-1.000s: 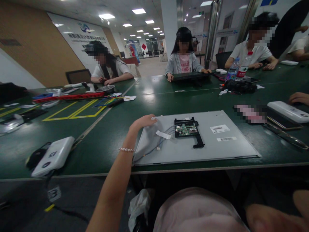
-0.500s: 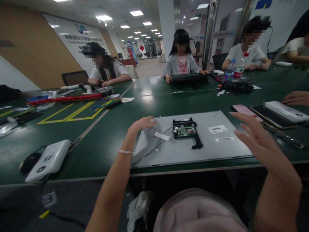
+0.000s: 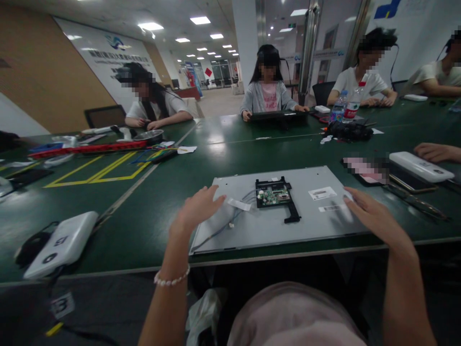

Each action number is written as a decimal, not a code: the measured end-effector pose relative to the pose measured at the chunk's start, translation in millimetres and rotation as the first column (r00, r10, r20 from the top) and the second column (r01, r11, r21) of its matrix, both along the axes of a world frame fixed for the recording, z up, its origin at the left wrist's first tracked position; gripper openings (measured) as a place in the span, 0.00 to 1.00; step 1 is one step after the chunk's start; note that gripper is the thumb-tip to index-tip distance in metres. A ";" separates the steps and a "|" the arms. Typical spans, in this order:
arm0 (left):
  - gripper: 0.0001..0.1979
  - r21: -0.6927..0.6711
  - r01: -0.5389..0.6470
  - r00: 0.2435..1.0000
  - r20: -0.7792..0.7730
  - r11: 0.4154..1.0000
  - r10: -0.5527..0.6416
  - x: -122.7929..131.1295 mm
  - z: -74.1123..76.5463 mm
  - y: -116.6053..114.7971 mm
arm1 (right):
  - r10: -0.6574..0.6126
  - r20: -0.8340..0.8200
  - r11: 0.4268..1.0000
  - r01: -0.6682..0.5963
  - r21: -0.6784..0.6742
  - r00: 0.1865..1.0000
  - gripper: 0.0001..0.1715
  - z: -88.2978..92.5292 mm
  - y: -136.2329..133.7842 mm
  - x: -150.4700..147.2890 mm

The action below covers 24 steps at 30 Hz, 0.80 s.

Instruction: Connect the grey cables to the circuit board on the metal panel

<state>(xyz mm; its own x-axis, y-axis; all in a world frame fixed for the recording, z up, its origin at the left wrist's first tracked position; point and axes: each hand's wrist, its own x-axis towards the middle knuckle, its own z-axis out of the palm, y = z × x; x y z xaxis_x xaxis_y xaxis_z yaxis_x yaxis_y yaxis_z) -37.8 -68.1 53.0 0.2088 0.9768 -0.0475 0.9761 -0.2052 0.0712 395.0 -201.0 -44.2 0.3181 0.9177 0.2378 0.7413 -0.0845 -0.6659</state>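
A flat grey metal panel (image 3: 259, 233), like the back of a display, lies at the front edge of the green table. On its middle sits a black bracket (image 3: 292, 210) around a small green circuit board (image 3: 275, 197). Grey cables (image 3: 219, 229) and a white strip (image 3: 239, 204) run to the left of the board. My left hand (image 3: 201, 204), fingers stretched out, is over the panel's left edge. At the right edge my right hand (image 3: 370, 214) is open above the panel, near two white labels (image 3: 321, 193). Whether either hand touches the panel I cannot tell.
White power bank-like devices (image 3: 65, 245) lie at the left and right. Phones (image 3: 365, 171) rest to the right, beside another person's hand (image 3: 437, 152). Bottles (image 3: 351, 106) stand farther back. Several people sit across the table, one holding a dark panel (image 3: 279, 116).
My right hand has come down and left toward the panel's right edge. My left hand has shifted slightly nearer and left, its fingers now extended. The view has turned a little.
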 end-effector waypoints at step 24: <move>0.18 0.547 -0.236 0.949 0.307 0.803 0.070 41.9 -71.8 -101.2 | 0.092 -0.079 0.994 -0.087 0.064 0.993 0.34 -11.5 0.5 -35.0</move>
<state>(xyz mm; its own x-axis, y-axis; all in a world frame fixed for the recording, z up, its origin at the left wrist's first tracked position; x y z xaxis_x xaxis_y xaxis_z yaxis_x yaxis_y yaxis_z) 4.1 -169.3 -18.8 -0.0225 0.8274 0.5612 0.9601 -0.1387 0.2429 360.0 -200.5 -55.7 0.2558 0.9281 0.2705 0.6872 0.0223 -0.7262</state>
